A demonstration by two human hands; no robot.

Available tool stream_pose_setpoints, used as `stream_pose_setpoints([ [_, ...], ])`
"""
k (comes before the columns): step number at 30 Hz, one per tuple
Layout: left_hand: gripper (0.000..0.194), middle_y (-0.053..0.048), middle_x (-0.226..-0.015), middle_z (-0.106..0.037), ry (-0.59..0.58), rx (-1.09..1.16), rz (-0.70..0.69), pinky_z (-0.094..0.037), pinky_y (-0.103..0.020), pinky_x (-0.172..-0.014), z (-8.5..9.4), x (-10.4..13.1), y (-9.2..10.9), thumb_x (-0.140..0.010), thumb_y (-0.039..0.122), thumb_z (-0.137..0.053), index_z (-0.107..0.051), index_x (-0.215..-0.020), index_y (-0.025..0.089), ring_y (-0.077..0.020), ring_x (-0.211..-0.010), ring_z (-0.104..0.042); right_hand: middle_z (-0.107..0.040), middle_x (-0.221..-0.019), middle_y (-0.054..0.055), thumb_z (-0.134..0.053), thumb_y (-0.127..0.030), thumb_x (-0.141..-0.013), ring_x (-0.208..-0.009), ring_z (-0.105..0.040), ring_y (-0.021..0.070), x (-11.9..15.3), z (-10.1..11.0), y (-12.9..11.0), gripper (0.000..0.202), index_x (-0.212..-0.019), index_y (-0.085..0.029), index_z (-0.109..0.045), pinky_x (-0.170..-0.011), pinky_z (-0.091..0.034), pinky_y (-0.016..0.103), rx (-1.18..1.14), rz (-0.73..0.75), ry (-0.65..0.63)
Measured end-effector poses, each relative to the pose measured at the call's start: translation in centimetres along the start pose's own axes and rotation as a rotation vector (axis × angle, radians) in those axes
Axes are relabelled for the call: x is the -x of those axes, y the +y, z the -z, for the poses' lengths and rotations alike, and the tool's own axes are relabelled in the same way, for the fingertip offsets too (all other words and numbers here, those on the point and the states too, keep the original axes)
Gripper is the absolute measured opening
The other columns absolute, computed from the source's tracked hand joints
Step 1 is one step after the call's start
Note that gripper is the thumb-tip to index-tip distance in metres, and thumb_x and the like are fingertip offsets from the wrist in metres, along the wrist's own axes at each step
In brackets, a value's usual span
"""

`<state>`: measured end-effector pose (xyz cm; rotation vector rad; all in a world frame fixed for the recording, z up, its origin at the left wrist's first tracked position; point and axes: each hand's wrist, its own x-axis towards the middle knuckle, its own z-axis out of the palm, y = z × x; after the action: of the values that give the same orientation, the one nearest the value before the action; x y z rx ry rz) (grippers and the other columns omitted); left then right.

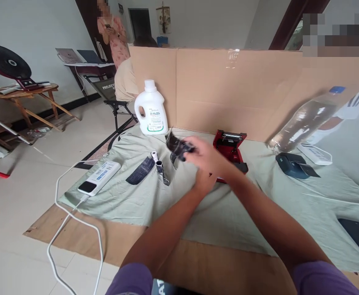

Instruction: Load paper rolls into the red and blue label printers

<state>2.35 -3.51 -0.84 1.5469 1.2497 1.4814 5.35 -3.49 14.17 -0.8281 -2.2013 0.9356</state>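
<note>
My right hand (206, 152) is closed on a crumpled black strip (175, 144), raised over the cloth and blurred by motion. My left hand (204, 180) is just below, pressed close to the right; its fingers are mostly hidden. Behind both hands a small red and black device (228, 149) stands with its lid raised, partly covered by my right forearm. To the left, a flat dark strip (140, 171) lies on the cloth. Beside it are a small white piece (154, 156) and a curled black strip (161, 170).
A white jug (151, 108) stands before the cardboard wall (204, 90). At left lies a white power bank (99, 178) with a cable (98, 229). A plastic bottle (308, 116) and a dark blue device (293, 166) are at right. A person (114, 35) stands behind.
</note>
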Motion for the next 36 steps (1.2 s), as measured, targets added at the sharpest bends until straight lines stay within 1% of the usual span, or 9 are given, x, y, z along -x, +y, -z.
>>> stream_pose_setpoints([
  [6,0.030,-0.004,-0.152,-0.053,0.002,-0.005,-0.003,-0.049,-0.042,-0.110,0.4,0.3,1.2,-0.097,0.038,-0.055,-0.060,-0.126,0.030,-0.0267,-0.134,-0.057,-0.067,-0.104,0.009,-0.056,-0.019,-0.088,-0.083,-0.066,0.0216,-3.2,-13.5,-2.1,0.022,-0.109,-0.019,-0.057,-0.067,-0.049,0.030,0.350,0.253,-0.308],
  [9,0.031,-0.003,-0.154,-0.052,-0.003,-0.008,-0.015,-0.049,-0.039,-0.110,0.6,0.5,1.5,-0.098,0.038,-0.053,-0.060,-0.127,0.029,-0.0252,-0.135,-0.056,-0.065,-0.108,0.014,-0.052,-0.019,-0.092,-0.083,-0.066,0.0251,-3.9,-17.1,-0.9,0.018,-0.109,-0.016,-0.054,-0.066,-0.050,0.034,0.539,0.310,-0.401],
  [13,0.032,-0.004,-0.155,-0.050,-0.031,-0.018,-0.055,-0.049,-0.036,-0.110,0.9,0.5,1.4,-0.100,0.040,-0.050,-0.058,-0.129,0.028,-0.0228,-0.138,-0.054,-0.063,-0.108,0.016,-0.051,-0.017,-0.093,-0.090,-0.065,0.0275,-3.7,-19.4,0.7,0.022,-0.114,-0.012,-0.053,-0.070,-0.054,0.038,0.646,0.332,-0.434],
  [17,0.030,-0.004,-0.153,-0.052,-0.026,-0.044,-0.060,-0.049,-0.036,-0.111,1.0,0.4,1.5,-0.100,0.038,-0.052,-0.058,-0.128,0.028,-0.0227,-0.138,-0.053,-0.062,-0.111,0.016,-0.051,-0.015,-0.093,-0.099,-0.060,0.0288,-2.7,-19.5,0.9,0.031,-0.124,-0.010,-0.053,-0.078,-0.054,0.040,0.711,0.337,-0.394],
  [20,0.030,-0.004,-0.153,-0.052,-0.023,-0.039,-0.040,-0.052,-0.036,-0.107,0.9,0.4,1.6,-0.099,0.037,-0.053,-0.059,-0.127,0.029,-0.0229,-0.135,-0.056,-0.061,-0.119,0.017,-0.053,-0.034,-0.098,-0.109,-0.055,0.0311,-2.8,-18.0,0.4,0.047,-0.140,-0.014,-0.048,-0.086,-0.053,0.043,0.689,0.373,-0.330],
  [25,0.029,-0.006,-0.153,-0.052,-0.001,-0.002,-0.059,-0.049,-0.042,-0.111,0.5,0.1,1.2,-0.097,0.035,-0.056,-0.059,-0.124,0.027,-0.0249,-0.137,-0.055,-0.065,-0.123,0.013,-0.040,-0.026,-0.102,-0.117,-0.053,0.0294,-7.8,-13.1,1.2,0.043,-0.142,-0.020,-0.055,-0.097,-0.047,0.041,0.636,0.154,-0.072],
  [30,0.029,-0.012,-0.151,-0.052,0.002,0.044,-0.117,-0.040,-0.048,-0.119,0.1,-0.2,0.4,-0.097,0.033,-0.056,-0.057,-0.124,0.022,-0.0265,-0.142,-0.048,-0.071,-0.125,0.008,-0.058,-0.024,-0.091,-0.130,-0.049,0.0325,-13.5,-10.9,3.6,0.046,-0.137,-0.024,-0.062,-0.097,-0.045,0.037,0.599,-0.172,-0.305],
  [33,0.028,-0.011,-0.151,-0.052,0.016,0.048,-0.135,-0.041,-0.048,-0.118,0.0,-0.3,-0.1,-0.097,0.033,-0.057,-0.057,-0.124,0.023,-0.0264,-0.142,-0.049,-0.072,-0.126,0.005,-0.062,-0.020,-0.086,-0.127,-0.053,0.0300,-13.7,-10.6,3.7,0.048,-0.134,-0.028,-0.065,-0.094,-0.045,0.033,0.586,-0.160,-0.321],
  [36,0.029,-0.010,-0.152,-0.052,0.003,0.026,-0.151,-0.043,-0.047,-0.116,0.0,-0.4,-0.3,-0.097,0.034,-0.058,-0.057,-0.124,0.024,-0.0261,-0.139,-0.052,-0.074,-0.115,0.008,-0.060,-0.027,-0.089,-0.110,-0.064,0.0263,-11.8,-10.3,2.8,0.029,-0.114,-0.024,-0.073,-0.083,-0.045,0.031,0.564,-0.143,-0.306],
])
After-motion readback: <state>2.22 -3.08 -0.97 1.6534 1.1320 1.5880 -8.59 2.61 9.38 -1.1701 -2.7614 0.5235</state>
